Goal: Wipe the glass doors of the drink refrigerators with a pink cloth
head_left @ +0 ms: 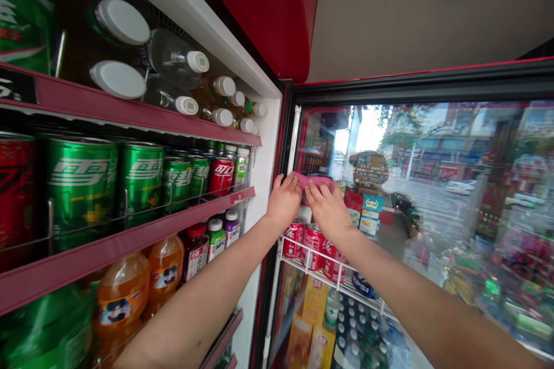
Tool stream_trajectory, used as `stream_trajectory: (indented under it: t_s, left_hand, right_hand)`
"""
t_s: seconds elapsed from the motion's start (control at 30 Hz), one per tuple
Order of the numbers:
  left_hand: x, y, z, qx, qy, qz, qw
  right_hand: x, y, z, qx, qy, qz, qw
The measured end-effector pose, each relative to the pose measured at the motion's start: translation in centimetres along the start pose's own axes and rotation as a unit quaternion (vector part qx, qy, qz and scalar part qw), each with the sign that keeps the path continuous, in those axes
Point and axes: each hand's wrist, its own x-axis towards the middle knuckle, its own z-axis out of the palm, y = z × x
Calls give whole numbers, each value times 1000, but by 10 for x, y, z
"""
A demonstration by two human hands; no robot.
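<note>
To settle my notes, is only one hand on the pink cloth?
No, the left hand and the right hand both touch the pink cloth at the glass fridge door.

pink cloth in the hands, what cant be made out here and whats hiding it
Head view:
- Pink cloth: its full shape, hidden by the left hand and right hand.
- Red cans: lower parts, partly hidden by the wire rack.
- Bottles: lower parts, cut off by the bottom edge.
- Far-left red can: cut off by the left edge.
</note>
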Motion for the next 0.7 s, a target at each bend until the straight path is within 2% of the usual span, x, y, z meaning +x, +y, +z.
stream_trajectory:
  t_s: [0.13, 0.23, 0.3, 0.37, 0.43, 0.5, 0.57, 0.63, 0.7]
  left_hand:
    - [-12, 4, -1, -29, -18, 6, 999]
    - [-24, 4, -8, -65, -31, 2, 997]
    - [-30, 0, -17, -88, -38, -8, 995]
    - [-31, -7, -28, -130, -48, -25, 990]
    - [-26, -15, -37, -239, -60, -55, 968]
    - [-18, -23, -41, -383, -63, -96, 916]
    - [-8, -28, -40, -470, -51, -130, 871]
    - [0, -29, -35, -496, -34, -150, 855]
    - [5, -26, -32, -506, -20, -157, 848]
  right_hand:
    - [-8, -3, -7, 140, -20, 21, 990]
    - [-3, 4, -15, 208, -24, 53, 976]
    - [5, 15, -19, 265, -25, 86, 960]
    - [15, 28, -21, 338, -33, 123, 933]
    - [22, 42, -21, 421, -49, 162, 891]
    - [24, 54, -20, 500, -64, 200, 840]
    - [22, 63, -19, 558, -65, 235, 793]
    - [17, 68, -19, 586, -52, 266, 764]
    - [12, 72, -20, 593, -34, 285, 752]
